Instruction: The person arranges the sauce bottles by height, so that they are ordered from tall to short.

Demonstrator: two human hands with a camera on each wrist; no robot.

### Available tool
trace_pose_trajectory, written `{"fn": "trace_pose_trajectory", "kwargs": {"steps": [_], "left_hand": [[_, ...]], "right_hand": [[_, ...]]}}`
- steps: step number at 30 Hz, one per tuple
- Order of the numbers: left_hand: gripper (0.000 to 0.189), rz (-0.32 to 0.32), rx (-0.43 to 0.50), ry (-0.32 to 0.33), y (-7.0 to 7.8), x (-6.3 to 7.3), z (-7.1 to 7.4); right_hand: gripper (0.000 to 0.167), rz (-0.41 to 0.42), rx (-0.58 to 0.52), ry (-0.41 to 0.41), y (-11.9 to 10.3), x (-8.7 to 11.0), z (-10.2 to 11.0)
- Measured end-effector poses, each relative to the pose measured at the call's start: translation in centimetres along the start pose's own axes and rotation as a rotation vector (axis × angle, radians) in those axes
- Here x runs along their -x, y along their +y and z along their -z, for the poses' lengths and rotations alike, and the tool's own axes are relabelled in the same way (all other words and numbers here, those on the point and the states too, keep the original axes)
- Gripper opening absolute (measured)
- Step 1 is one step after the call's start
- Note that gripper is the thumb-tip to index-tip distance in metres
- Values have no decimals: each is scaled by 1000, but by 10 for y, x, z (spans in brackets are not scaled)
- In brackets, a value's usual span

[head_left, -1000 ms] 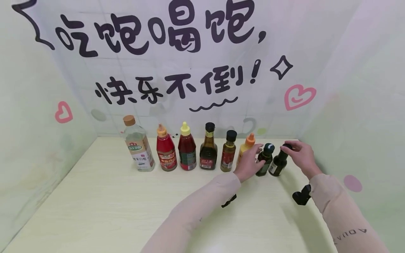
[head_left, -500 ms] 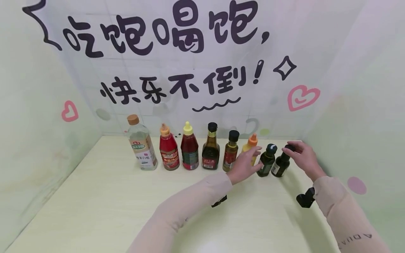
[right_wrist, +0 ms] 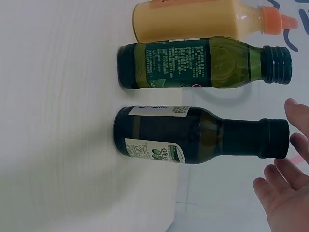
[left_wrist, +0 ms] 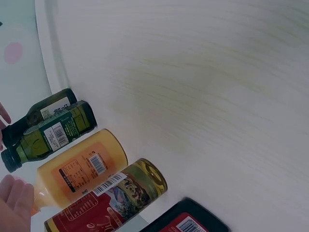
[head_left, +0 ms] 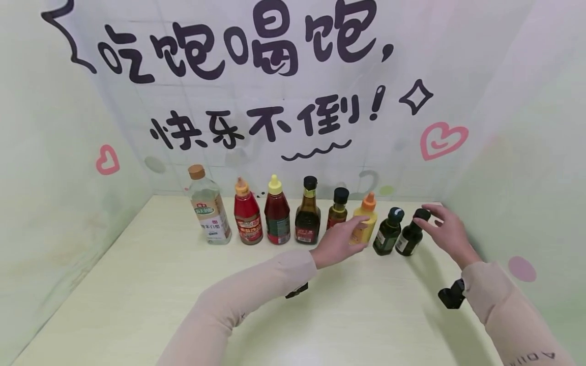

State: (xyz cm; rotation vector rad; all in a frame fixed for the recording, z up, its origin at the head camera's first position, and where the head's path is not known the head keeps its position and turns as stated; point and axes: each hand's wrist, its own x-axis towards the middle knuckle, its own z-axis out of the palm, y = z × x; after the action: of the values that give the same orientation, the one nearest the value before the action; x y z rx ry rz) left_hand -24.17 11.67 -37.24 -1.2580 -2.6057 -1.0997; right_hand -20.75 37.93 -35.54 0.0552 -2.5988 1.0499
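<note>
At the right end of a row of bottles stands a dark olive oil bottle (right_wrist: 164,135). My right hand (head_left: 446,231) is around its black cap (right_wrist: 276,138), thumb and fingers spread on either side with gaps showing in the right wrist view. Just left of it is a green glass bottle (head_left: 387,234) with a dark cap. My left hand (head_left: 339,241) hovers in front of the yellow squeeze bottle (left_wrist: 87,166) with an orange nozzle, fingers loosely extended and holding nothing. Behind that hand, a black-capped bottle with a red label (head_left: 338,208) is partly hidden.
Further left stand a dark sauce bottle (head_left: 308,216), a dark red squeeze bottle (head_left: 277,216), a red squeeze bottle (head_left: 248,218) and a tall clear bottle (head_left: 209,213). All are upright on the pale table (head_left: 151,295), near the lettered back wall (head_left: 256,157).
My left hand has moved left, away from the green bottle to in front of the yellow one. My right hand stays by the rightmost cap, its fingers a little wider. The head view has shifted slightly.
</note>
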Motion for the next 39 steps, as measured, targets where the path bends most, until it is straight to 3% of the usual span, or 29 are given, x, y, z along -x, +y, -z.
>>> {"fn": "trace_pose_trajectory", "kwargs": {"steps": [11,19,29,39], "left_hand": [[55,28,-31,-32,-16,24,20],[55,9,-48,-4,-28,34,35],[55,67,-53,1,-43,58,61],[58,164,-165,10,-64,83,89]], "right_hand": [[47,53,93,-29,-3,3,-2],[51,74,149,-22,-4,5,-2],[53,143,183,4,0,13,-6],[52,215,208,49,2,20,-7]]}}
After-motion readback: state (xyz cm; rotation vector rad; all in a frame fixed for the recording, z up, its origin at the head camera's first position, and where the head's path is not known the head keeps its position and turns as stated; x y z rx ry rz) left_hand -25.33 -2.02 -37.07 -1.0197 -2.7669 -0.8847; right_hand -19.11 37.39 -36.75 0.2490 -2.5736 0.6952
